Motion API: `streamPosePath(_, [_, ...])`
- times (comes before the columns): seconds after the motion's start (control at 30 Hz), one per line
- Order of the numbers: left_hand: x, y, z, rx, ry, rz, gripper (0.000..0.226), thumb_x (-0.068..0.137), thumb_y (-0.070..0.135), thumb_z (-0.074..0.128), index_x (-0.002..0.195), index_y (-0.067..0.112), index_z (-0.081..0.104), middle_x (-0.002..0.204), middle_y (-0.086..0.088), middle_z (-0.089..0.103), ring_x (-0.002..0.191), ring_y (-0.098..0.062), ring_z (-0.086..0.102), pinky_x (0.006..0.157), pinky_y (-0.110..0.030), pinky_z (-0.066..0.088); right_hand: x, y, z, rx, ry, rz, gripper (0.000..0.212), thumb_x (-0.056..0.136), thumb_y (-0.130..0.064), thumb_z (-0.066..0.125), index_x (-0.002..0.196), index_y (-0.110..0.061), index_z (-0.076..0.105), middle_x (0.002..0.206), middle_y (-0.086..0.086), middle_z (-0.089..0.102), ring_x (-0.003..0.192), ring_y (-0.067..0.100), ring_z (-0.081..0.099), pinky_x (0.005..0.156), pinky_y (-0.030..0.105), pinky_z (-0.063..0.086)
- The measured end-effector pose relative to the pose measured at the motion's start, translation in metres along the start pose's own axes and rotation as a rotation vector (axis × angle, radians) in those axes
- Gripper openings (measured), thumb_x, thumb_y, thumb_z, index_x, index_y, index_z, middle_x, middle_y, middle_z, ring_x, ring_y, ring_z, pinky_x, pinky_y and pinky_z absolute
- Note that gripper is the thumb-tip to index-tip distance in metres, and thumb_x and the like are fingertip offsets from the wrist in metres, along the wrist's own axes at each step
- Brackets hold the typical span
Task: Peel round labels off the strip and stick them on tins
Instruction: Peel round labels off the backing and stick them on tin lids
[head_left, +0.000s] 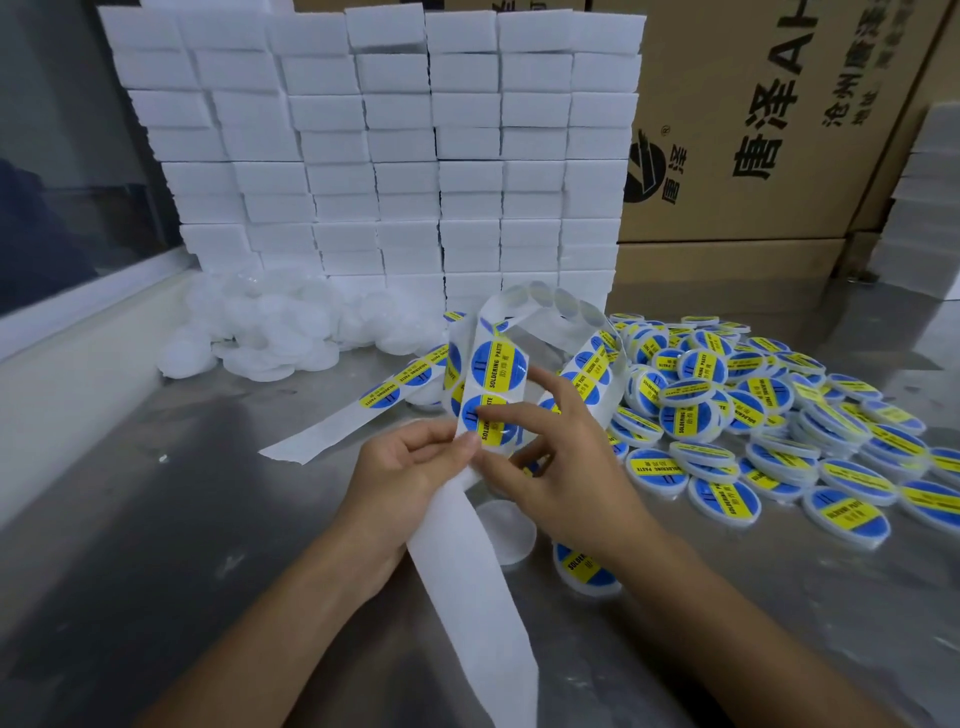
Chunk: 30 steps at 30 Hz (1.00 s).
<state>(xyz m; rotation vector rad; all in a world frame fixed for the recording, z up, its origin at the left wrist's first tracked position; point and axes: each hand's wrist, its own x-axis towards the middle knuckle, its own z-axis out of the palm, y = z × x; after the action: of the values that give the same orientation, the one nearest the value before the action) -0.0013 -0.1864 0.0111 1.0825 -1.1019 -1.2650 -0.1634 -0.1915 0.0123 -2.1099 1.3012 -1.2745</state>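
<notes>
A white backing strip (470, 566) carrying round blue-and-yellow "soldering paste" labels loops up in front of me. My left hand (405, 467) pinches the strip just below its lowest label (485, 421). The fingers of my right hand (561, 462) lie across that label, with the thumb under its lower edge. An unlabelled white tin (511, 530) lies on the table beneath my hands. One labelled tin (584, 569) shows partly under my right wrist.
A heap of labelled tins (769, 415) covers the metal table (182, 519) at the right. Unlabelled white tins (270, 332) are piled at the back left, before a wall of stacked white boxes (374, 156). Cardboard cartons (769, 119) stand at the back right.
</notes>
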Motion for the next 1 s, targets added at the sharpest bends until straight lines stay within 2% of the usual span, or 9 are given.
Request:
streamPosePath(0.1, [-0.001,0.0,0.0,-0.007,-0.029,0.013,0.013,0.084,0.013,0.07,0.096,0.013,0.075,0.093,-0.009,0.076,0.082,-0.019,0.074,0.062,-0.022,0.056,-0.001,-0.003,0.0,-0.128,0.062,-0.077,0.03,0.084,-0.036,0.076,0.113,-0.032,0.072,0.158,-0.007,0.023,0.064,0.006,0.067,0.069,0.033,0.056])
streamPosePath(0.17, [-0.001,-0.001,0.001,-0.022,-0.01,0.028,0.012,0.087,0.011,0.067,0.092,0.015,0.077,0.093,-0.008,0.077,0.084,-0.019,0.073,0.064,-0.02,0.055,0.0,-0.005,-0.001,-0.188,0.122,-0.131,0.026,0.083,-0.037,0.077,0.107,-0.027,0.074,0.152,-0.005,0.035,0.059,0.007,0.064,0.061,0.036,0.055])
streamPosePath(0.23, [-0.001,0.0,0.003,-0.04,0.026,0.047,0.016,0.087,0.01,0.067,0.083,0.019,0.079,0.089,-0.004,0.077,0.08,-0.014,0.073,0.063,-0.017,0.055,0.001,-0.008,-0.002,-0.241,0.162,-0.201,0.018,0.084,-0.035,0.077,0.096,-0.021,0.075,0.125,-0.004,0.058,0.056,0.013,0.06,0.054,0.038,0.053])
streamPosePath(0.3, [0.0,0.001,0.004,-0.026,0.06,0.079,0.02,0.086,0.011,0.068,0.077,0.023,0.079,0.086,0.0,0.077,0.078,-0.009,0.073,0.066,-0.016,0.056,0.001,-0.01,-0.001,-0.301,0.175,-0.267,0.013,0.086,-0.031,0.075,0.087,-0.018,0.075,0.095,-0.003,0.067,0.058,0.019,0.06,0.05,0.04,0.051])
streamPosePath(0.33, [0.0,0.0,0.004,-0.004,0.07,0.103,0.017,0.086,0.011,0.069,0.078,0.023,0.079,0.087,0.002,0.077,0.08,-0.008,0.073,0.07,-0.016,0.056,0.001,-0.01,-0.001,-0.325,0.184,-0.289,0.013,0.087,-0.03,0.074,0.085,-0.017,0.075,0.088,-0.002,0.067,0.058,0.021,0.06,0.049,0.04,0.05])
streamPosePath(0.43, [0.0,-0.002,0.005,0.051,0.092,0.17,0.012,0.085,0.01,0.07,0.087,0.021,0.073,0.084,0.004,0.077,0.08,-0.005,0.072,0.073,-0.013,0.054,0.0,-0.013,0.0,-0.371,0.203,-0.305,0.013,0.088,-0.027,0.071,0.084,-0.015,0.076,0.085,0.001,0.069,0.057,0.025,0.061,0.048,0.039,0.05])
streamPosePath(0.67, [0.0,-0.004,0.005,0.224,0.088,0.353,0.016,0.087,0.003,0.067,0.08,0.016,0.071,0.075,0.003,0.075,0.069,-0.001,0.068,0.066,-0.011,0.05,-0.002,-0.013,0.006,-0.446,0.185,-0.319,0.019,0.091,-0.025,0.064,0.083,-0.012,0.074,0.082,0.005,0.069,0.062,0.032,0.065,0.047,0.042,0.049])
streamPosePath(0.83, [0.001,-0.004,0.004,0.22,0.083,0.365,0.017,0.087,0.002,0.068,0.082,0.018,0.072,0.073,0.009,0.074,0.069,0.001,0.068,0.065,-0.009,0.049,-0.001,-0.014,0.003,-0.302,0.194,-0.268,0.013,0.088,-0.018,0.069,0.078,-0.009,0.071,0.076,0.003,0.066,0.057,0.024,0.06,0.052,0.04,0.049])
streamPosePath(1.0, [0.004,-0.004,0.001,0.208,0.115,0.306,0.01,0.087,0.003,0.068,0.086,0.012,0.072,0.07,0.005,0.074,0.064,0.001,0.066,0.061,-0.009,0.047,0.005,-0.011,-0.004,0.166,0.19,0.126,0.011,0.086,-0.011,0.07,0.074,-0.009,0.071,0.063,-0.001,0.068,0.052,0.007,0.055,0.056,0.027,0.049])
